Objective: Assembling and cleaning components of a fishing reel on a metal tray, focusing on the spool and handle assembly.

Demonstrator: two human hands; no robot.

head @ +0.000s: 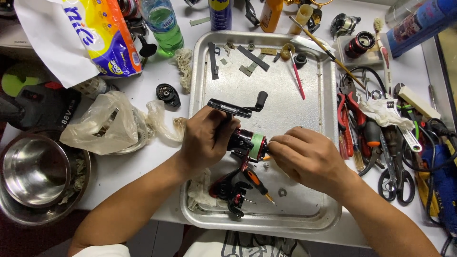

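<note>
My left hand (204, 138) grips the body of a black and red fishing reel (240, 139) over a metal tray (309, 95). The reel's black crank handle (236, 108) sticks up above my fingers. My right hand (304, 157) closes on the reel's green spool (257, 145) from the right. Below the reel lie another black and red reel part (231, 188), a small orange-handled screwdriver (258, 184) and a crumpled rag (197, 192). A loose washer (282, 192) rests on the tray floor near my right wrist.
Pliers, scissors and screwdrivers (381, 143) crowd the table right of the tray. Steel bowls (35, 171) stand at the left front, with a plastic bag (104, 123) and a black cover part (168, 94) beside them. Bottles (164, 24), spray cans and spare reels line the back.
</note>
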